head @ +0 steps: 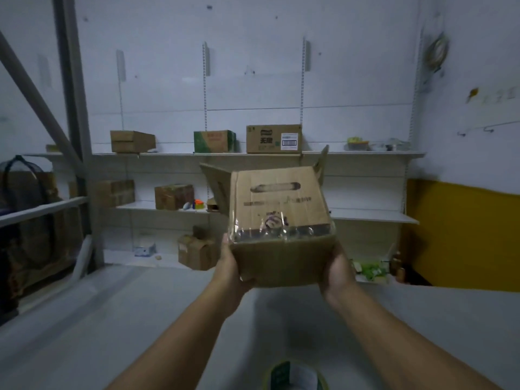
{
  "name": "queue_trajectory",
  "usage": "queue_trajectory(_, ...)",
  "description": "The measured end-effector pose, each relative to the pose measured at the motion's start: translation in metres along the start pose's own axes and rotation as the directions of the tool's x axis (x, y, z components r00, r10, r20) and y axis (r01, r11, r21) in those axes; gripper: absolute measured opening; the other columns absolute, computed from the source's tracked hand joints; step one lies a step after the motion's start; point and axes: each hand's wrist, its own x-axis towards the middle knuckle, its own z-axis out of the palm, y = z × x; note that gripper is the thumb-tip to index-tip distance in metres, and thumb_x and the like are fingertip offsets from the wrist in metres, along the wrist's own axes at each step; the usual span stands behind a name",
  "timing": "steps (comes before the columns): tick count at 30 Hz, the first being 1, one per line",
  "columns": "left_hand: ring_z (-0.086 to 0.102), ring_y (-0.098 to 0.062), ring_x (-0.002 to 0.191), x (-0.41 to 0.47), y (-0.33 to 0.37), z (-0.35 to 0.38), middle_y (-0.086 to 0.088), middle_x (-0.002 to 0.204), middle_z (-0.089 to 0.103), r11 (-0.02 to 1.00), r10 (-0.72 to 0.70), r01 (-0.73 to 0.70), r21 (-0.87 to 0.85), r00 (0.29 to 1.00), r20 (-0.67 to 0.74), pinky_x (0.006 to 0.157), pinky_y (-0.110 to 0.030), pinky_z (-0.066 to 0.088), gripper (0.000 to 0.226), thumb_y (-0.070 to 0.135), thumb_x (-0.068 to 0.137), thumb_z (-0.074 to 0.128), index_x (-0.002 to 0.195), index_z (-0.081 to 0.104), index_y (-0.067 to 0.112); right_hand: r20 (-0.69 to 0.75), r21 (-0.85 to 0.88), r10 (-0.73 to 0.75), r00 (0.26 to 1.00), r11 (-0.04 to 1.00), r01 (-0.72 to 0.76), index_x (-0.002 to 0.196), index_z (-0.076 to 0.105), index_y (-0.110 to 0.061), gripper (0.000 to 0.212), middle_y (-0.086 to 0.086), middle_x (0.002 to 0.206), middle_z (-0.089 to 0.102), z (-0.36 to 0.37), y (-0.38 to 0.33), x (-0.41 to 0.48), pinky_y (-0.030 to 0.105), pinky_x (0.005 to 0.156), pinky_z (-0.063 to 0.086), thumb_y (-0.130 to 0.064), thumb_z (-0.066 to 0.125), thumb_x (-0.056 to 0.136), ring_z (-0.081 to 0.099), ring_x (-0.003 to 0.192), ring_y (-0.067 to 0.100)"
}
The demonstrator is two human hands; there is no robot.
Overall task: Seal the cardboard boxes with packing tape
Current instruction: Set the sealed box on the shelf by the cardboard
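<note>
I hold a small brown cardboard box (278, 209) up in the air over the white table (112, 319), tilted away from me. My left hand (232, 264) grips its lower left side and my right hand (336, 270) grips its lower right side. Clear packing tape runs wrinkled across the near edge of the box face. Flaps at the far end of the box stick out open. A roll of packing tape (295, 375) lies on the table at the bottom edge of the view, between my forearms.
White wall shelves behind hold several cardboard boxes, one with a label (273, 138) on the upper shelf and a small one (197, 251) at the bottom. A grey metal rack (70, 108) stands at left. A yellow panel (464, 235) is at right.
</note>
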Motion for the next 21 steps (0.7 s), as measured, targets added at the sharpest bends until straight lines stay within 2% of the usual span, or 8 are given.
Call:
queue_trajectory(3,0.043,-0.027,0.127,-0.001,-0.02,-0.003,-0.009,0.139,0.046,0.994,0.043,-0.042,0.105,0.999,-0.006,0.103,-0.044,0.037,0.058,0.061,0.092,0.027,0.132,0.047,0.024,-0.125,0.034,-0.005,0.992,0.999,0.009,0.085,0.06,-0.019,0.04,0.002,0.077,0.069,-0.022,0.006,-0.003,0.028,0.067,0.042,-0.03,0.026,0.102,0.059,0.078,0.014)
queue_trajectory(6,0.047,-0.023,0.12,0.0,-0.034,-0.007,-0.003,0.132,0.048,0.978,0.138,-0.152,0.145,0.985,0.101,0.099,-0.042,0.042,0.063,0.07,0.081,0.035,0.131,0.043,0.032,-0.014,-0.014,-0.075,0.997,0.997,0.075,0.109,0.06,-0.019,0.044,0.008,0.103,0.067,-0.034,0.016,-0.003,0.036,0.082,0.049,-0.05,0.032,0.096,0.062,0.098,0.023)
queue_trajectory(8,0.047,-0.021,0.118,-0.005,-0.045,-0.001,-0.001,0.134,0.045,0.918,0.259,-0.27,0.291,0.963,0.077,0.099,-0.043,0.044,0.082,0.063,0.068,0.061,0.139,0.033,0.032,0.033,-0.271,-0.106,0.994,0.956,0.111,0.127,0.048,-0.019,0.059,0.009,0.111,0.064,-0.032,0.027,-0.005,0.037,0.082,0.05,-0.057,0.047,0.082,0.062,0.104,0.027)
queue_trajectory(10,0.048,-0.02,0.117,-0.008,-0.055,0.0,-0.002,0.132,0.048,0.887,0.332,-0.315,0.338,0.943,0.008,0.094,-0.037,0.047,0.091,0.05,0.06,0.07,0.139,0.033,0.027,0.025,-0.482,-0.114,0.993,0.869,0.111,0.137,0.035,-0.014,0.087,0.01,0.12,0.059,-0.031,0.034,-0.008,0.035,0.087,0.05,-0.053,0.064,0.065,0.058,0.11,0.027)
queue_trajectory(13,0.05,-0.023,0.114,-0.005,-0.048,-0.015,-0.005,0.13,0.048,0.937,0.251,-0.255,0.238,0.967,0.05,0.088,-0.035,0.048,0.083,0.043,0.058,0.071,0.133,0.038,0.028,0.059,-0.481,-0.107,0.992,0.868,0.123,0.143,0.028,-0.018,0.114,0.009,0.131,0.052,-0.045,0.026,-0.006,0.037,0.095,0.049,-0.052,0.086,0.052,0.054,0.115,0.024)
queue_trajectory(15,0.049,-0.023,0.112,-0.001,-0.039,-0.022,-0.003,0.128,0.047,0.954,0.187,-0.199,0.225,0.979,0.076,0.087,-0.036,0.047,0.088,0.043,0.061,0.07,0.138,0.029,0.029,0.103,-0.551,-0.067,0.992,0.827,0.114,0.145,0.021,-0.024,0.123,0.005,0.138,0.046,-0.052,0.019,-0.005,0.044,0.103,0.044,-0.045,0.089,0.045,0.049,0.121,0.024)
queue_trajectory(19,0.056,-0.009,0.103,-0.004,-0.036,-0.024,0.012,0.113,0.059,0.854,0.15,-0.217,0.472,0.973,0.177,0.078,-0.027,0.05,0.067,0.03,0.074,0.073,0.13,0.038,0.035,0.19,-0.674,0.026,0.981,0.73,0.111,0.148,0.005,-0.032,0.12,-0.001,0.143,0.038,-0.063,0.012,-0.012,0.035,0.101,0.042,-0.019,0.087,0.061,0.042,0.124,0.015)
queue_trajectory(21,0.06,-0.016,0.107,-0.001,-0.039,-0.031,0.009,0.115,0.063,0.864,0.049,-0.158,0.479,0.971,0.232,0.083,-0.036,0.054,0.073,0.029,0.07,0.078,0.131,0.039,0.037,0.159,-0.621,0.111,0.981,0.784,0.012,0.146,0.015,-0.029,0.101,-0.002,0.133,0.048,-0.07,0.006,-0.012,0.029,0.088,0.05,-0.013,0.081,0.071,0.051,0.112,0.013)
